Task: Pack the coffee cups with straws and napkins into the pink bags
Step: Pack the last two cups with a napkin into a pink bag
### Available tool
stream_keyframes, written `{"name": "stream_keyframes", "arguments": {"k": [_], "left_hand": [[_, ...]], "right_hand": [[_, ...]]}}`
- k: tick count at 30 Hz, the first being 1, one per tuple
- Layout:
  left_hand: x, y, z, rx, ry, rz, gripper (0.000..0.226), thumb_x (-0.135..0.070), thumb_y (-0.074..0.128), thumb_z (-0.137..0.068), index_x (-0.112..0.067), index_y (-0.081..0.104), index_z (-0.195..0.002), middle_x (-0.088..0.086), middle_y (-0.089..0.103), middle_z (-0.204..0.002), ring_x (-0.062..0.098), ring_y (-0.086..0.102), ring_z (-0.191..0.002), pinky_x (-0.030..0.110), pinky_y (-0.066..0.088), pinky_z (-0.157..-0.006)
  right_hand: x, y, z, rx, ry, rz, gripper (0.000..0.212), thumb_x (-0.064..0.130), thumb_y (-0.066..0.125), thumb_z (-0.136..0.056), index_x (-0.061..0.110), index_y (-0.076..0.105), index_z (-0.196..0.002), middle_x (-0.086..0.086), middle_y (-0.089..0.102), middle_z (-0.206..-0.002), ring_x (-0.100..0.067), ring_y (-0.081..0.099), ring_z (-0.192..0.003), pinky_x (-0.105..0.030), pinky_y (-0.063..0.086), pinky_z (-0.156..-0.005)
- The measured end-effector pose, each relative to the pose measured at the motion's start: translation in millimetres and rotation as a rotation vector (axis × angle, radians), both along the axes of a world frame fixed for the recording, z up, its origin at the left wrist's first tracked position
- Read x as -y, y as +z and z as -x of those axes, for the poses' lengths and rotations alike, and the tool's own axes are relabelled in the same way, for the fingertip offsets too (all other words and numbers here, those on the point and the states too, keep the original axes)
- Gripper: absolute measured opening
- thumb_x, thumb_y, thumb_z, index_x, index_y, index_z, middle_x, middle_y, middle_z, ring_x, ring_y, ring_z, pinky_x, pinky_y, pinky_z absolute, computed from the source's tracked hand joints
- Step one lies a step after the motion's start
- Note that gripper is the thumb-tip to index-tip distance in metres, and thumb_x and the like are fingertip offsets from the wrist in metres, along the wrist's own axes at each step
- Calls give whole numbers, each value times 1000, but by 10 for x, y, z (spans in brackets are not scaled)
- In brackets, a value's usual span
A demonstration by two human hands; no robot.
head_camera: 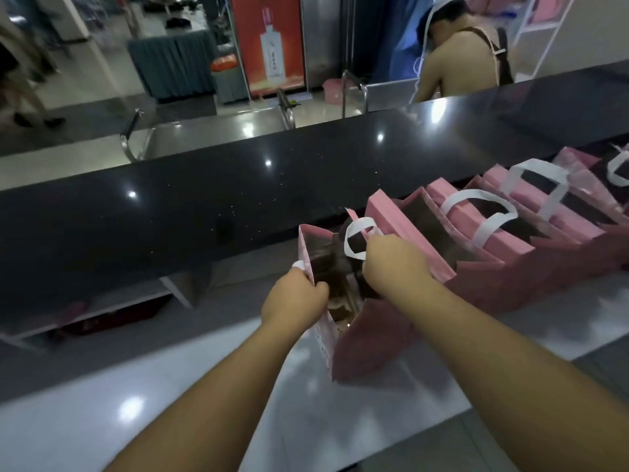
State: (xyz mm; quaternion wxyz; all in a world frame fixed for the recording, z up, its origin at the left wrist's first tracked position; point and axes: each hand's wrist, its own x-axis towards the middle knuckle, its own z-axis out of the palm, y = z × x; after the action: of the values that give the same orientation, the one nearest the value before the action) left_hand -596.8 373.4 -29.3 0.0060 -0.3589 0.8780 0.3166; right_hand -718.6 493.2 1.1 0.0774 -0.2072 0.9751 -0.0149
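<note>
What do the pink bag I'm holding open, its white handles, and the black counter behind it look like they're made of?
Pink bag: probably matte paper, since its walls hold sharp folds and stand stiffly.
White handle: a flat band, likely paper or fabric tape; too blurred to tell.
Black counter: seemingly polished stone, glossy with tiny speckles and sharp light reflections.

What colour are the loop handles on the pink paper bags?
White, clearest in the head view: the loop handles contrast with the pink paper bags.

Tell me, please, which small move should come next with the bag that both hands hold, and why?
Probably pull the rims further apart. The left hand grips the near rim and the right hand the far rim of the pink bag, yet its mouth looks narrow and dark; no cup is clearly visible inside.
</note>
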Motion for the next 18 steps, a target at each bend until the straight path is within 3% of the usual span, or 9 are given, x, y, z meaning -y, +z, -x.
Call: {"name": "stream_keyframes", "arguments": {"k": [3,5,7,10,12,15,18], "left_hand": [[16,3,-88,58,46,30,20,-32,50,-92,-24,65,-82,0,68,-73,20,69,-65,32,56,-55],[41,15,-190,64,88,14,20,-28,49,-91,-25,62,-77,-2,67,-71,19,66,-64,29,46,-50],[90,36,-328,59,131,3,18,-27,49,-90,-25,59,-75,-2,64,-70,18,60,-62,26,36,-50],[201,76,-646,33,200,-7,21,-27,49,-91,-24,55,-71,-2,58,-64,18,53,-55,26,33,-49],[301,106,-940,2,262,-11,23,-29,50,-93,-25,57,-71,-3,61,-63,17,56,-54,26,37,-48],[461,143,-1487,-28,346,7,26,-31,51,-97,-27,57,-72,-5,63,-65,14,57,-56,25,37,-49],[613,160,-2110,-50,431,-1,24,-33,50,-99,-25,63,-80,-3,70,-75,15,65,-65,26,42,-52]], "right_hand": [[77,87,102,143,-6,-101,73,14,69,-86,14,38,-152,-9,59,-130,-38,62,-111,-46,55,-82],[123,151,124,177,21,-101,49,15,68,-89,13,53,-135,-11,61,-120,-37,62,-107,-46,56,-89],[154,186,90,95,77,-18,18,11,63,-90,16,55,-105,-7,58,-93,-33,60,-88,-41,54,-72],[240,217,-63,58,174,59,11,10,57,-87,11,47,-81,-6,53,-78,-32,57,-79,-36,47,-64],[359,223,-217,74,229,73,9,11,56,-85,13,52,-78,-7,59,-81,-30,58,-74,-35,48,-65],[618,198,-539,114,327,134,6,14,56,-84,13,60,-88,-7,62,-82,-24,56,-66,-30,37,-51],[949,145,-1016,141,434,146,7,14,59,-84,13,63,-89,-7,66,-81,-24,61,-66,-32,48,-52]]}}
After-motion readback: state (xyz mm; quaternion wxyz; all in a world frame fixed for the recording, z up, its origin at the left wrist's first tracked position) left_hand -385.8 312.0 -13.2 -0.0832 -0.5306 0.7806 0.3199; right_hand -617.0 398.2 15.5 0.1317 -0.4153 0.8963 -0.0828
